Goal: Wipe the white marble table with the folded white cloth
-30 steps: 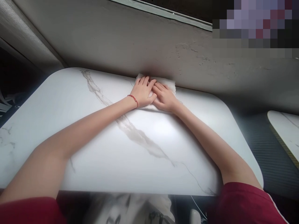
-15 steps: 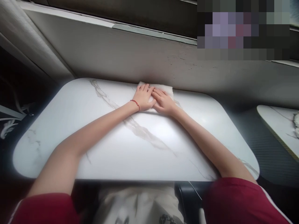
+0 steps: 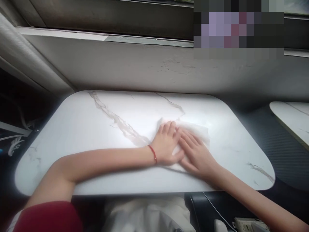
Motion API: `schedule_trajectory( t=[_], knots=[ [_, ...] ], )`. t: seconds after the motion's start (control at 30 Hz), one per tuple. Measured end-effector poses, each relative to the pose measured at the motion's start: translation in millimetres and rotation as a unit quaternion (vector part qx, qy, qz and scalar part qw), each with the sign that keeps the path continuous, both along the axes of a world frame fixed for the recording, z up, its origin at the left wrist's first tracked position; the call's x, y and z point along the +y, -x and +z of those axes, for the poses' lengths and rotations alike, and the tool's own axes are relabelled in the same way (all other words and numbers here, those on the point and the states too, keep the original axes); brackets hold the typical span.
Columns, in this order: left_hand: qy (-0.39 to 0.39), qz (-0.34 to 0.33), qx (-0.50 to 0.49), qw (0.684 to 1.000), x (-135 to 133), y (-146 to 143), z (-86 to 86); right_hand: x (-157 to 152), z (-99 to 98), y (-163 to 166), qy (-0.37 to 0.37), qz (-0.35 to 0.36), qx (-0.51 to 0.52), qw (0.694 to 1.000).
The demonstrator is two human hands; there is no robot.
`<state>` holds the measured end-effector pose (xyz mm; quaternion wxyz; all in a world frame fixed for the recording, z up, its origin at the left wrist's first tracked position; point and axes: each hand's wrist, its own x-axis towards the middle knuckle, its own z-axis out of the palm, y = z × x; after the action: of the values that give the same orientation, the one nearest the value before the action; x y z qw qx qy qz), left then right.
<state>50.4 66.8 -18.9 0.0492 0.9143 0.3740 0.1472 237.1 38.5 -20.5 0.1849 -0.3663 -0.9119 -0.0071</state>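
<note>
A white cloth (image 3: 196, 130) lies on the white marble table (image 3: 96, 129), right of its middle and toward the near edge. My left hand (image 3: 166, 143), with a red string bracelet at the wrist, presses flat on the cloth's left part with its fingers stretched out. My right hand (image 3: 196, 153) lies flat on the cloth beside it, fingers stretched and touching the left hand's fingers. Most of the cloth is hidden under both hands.
A grey wall with a window ledge (image 3: 108, 35) runs along the table's far side. A second marble table (image 3: 293, 117) stands at the right across a dark floor gap. A white cable and a device (image 3: 246, 224) lie below the table's near edge.
Both hands have slid the cloth from the table's far edge by the wall toward me, to near the front edge and a little right. The view has tilted up.
</note>
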Motion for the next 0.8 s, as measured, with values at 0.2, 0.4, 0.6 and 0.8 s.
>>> schedule_trajectory(
  t=[0.2, 0.4, 0.6, 0.8],
  knots=[
    [-0.007, -0.033, 0.047, 0.998, -20, -18, 1.8, -25, 4.6, -16, 0.021, -0.001, 0.006, 1.0],
    [-0.013, -0.011, 0.059, 0.998, 41, -58, 2.6, 36, -5.9, -54, -0.002, -0.016, 0.01, 1.0],
    [-0.019, 0.018, 0.029, 0.999, 128, -116, 0.4, 128, -10.6, -111, 0.021, -0.045, 0.005, 0.999],
    [-0.035, -0.039, 0.026, 0.998, 203, -157, 0.9, 181, -12.9, -143, 0.006, -0.131, 0.031, 0.991]
  ],
)
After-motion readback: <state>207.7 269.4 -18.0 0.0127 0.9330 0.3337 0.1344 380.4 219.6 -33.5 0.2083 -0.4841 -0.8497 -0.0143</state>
